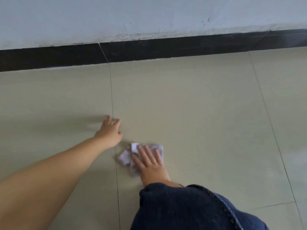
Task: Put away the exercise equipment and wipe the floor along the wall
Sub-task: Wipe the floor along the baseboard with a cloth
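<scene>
A crumpled pale lilac cloth (126,157) lies on the beige tiled floor (199,113), some way in front of the wall. My right hand (150,163) presses flat on the cloth, fingers spread and pointing toward the wall. My left hand (110,132) rests on the bare floor just left of the cloth, fingers apart across a tile joint, holding nothing. No exercise equipment is in view.
A black skirting board (166,48) runs along the foot of the pale, scuffed wall (149,17). My knee in dark blue denim (191,209) fills the lower right, right behind my right hand. Tile joints cross the floor.
</scene>
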A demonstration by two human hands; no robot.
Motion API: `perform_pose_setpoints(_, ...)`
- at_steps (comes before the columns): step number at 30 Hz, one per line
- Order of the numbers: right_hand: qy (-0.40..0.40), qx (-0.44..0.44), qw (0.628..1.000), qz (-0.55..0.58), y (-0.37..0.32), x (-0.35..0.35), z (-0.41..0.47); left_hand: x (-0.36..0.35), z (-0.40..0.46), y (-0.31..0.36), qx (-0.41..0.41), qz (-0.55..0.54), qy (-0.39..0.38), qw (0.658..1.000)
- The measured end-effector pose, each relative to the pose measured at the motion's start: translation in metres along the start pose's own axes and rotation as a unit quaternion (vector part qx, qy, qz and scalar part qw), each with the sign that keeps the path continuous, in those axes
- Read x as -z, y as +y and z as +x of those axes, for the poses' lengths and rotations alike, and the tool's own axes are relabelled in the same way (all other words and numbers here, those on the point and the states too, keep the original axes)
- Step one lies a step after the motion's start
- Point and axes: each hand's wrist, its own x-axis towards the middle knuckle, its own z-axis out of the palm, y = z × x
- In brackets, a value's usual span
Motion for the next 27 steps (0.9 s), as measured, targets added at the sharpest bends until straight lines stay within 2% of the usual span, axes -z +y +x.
perform_pose_setpoints(2, -0.092, 0.132, 0.986, -0.043, 0.004, -0.005, -0.004, -0.001, -0.003, 0.001, -0.005, 0.010, -0.017, 1.000)
perform_pose_setpoints(3, -0.113, 0.155, 0.980, -0.060, 0.019, -0.003, -0.008, -0.002, -0.007, 0.003, -0.007, 0.019, -0.023, 1.000)
perform_pose_setpoints(5, -0.112, 0.129, 0.981, -0.097, 0.064, 0.010, -0.020, -0.010, -0.016, 0.011, -0.020, 0.054, -0.024, 0.998)
perform_pose_setpoints(7, -0.038, 0.027, 0.993, -0.105, 0.118, 0.028, -0.039, -0.016, -0.022, 0.023, -0.055, 0.096, -0.012, 0.994)
perform_pose_setpoints(9, 0.022, -0.146, 0.988, -0.049, 0.173, 0.054, -0.055, -0.021, -0.026, 0.037, -0.092, 0.121, -0.015, 0.988)
perform_pose_setpoints(10, 0.028, -0.253, 0.967, 0.003, 0.197, 0.068, -0.061, -0.022, -0.028, 0.045, -0.105, 0.128, -0.025, 0.986)
perform_pose_setpoints(12, 0.046, -0.445, 0.888, 0.102, 0.223, 0.090, -0.060, -0.023, -0.025, 0.061, -0.122, 0.132, -0.034, 0.983)
perform_pose_setpoints(14, 0.078, -0.554, 0.813, 0.162, 0.221, 0.099, -0.037, -0.017, -0.017, 0.078, -0.134, 0.131, -0.028, 0.982)
perform_pose_setpoints(15, 0.080, -0.586, 0.786, 0.181, 0.209, 0.100, -0.021, -0.014, -0.012, 0.087, -0.138, 0.128, -0.023, 0.982)
perform_pose_setpoints(16, 0.074, -0.594, 0.780, 0.183, 0.193, 0.097, -0.007, -0.012, -0.008, 0.095, -0.140, 0.126, -0.015, 0.982)
perform_pose_setpoints(17, 0.071, -0.569, 0.802, 0.168, 0.171, 0.088, 0.007, -0.010, -0.004, 0.101, -0.138, 0.125, -0.005, 0.982)
perform_pose_setpoints(18, 0.073, -0.513, 0.843, 0.145, 0.146, 0.077, 0.018, -0.008, -0.002, 0.106, -0.135, 0.124, 0.009, 0.983)
perform_pose_setpoints(20, 0.054, -0.324, 0.940, 0.091, 0.095, 0.055, 0.030, -0.010, 0.005, 0.113, -0.117, 0.121, 0.037, 0.985)
perform_pose_setpoints(21, 0.036, -0.195, 0.979, 0.045, 0.080, 0.049, 0.031, -0.012, 0.008, 0.113, -0.098, 0.116, 0.048, 0.987)
perform_pose_setpoints(22, 0.022, -0.071, 0.997, 0.000, 0.078, 0.044, 0.031, -0.014, 0.010, 0.113, -0.074, 0.111, 0.051, 0.990)
perform_pose_setpoints(23, 0.013, 0.020, 0.999, -0.023, 0.089, 0.045, 0.033, -0.015, 0.011, 0.110, -0.052, 0.108, 0.047, 0.992)
perform_pose_setpoints(24, 0.009, 0.068, 0.997, -0.044, 0.110, 0.050, 0.037, -0.016, 0.011, 0.107, -0.039, 0.108, 0.038, 0.993)
perform_pose_setpoints(25, 0.005, 0.071, 0.996, -0.057, 0.135, 0.059, 0.043, -0.018, 0.013, 0.104, -0.036, 0.110, 0.026, 0.993)
perform_pose_setpoints(27, 0.025, -0.023, 0.998, -0.051, 0.187, 0.077, 0.052, -0.020, 0.014, 0.100, -0.043, 0.125, 0.014, 0.991)
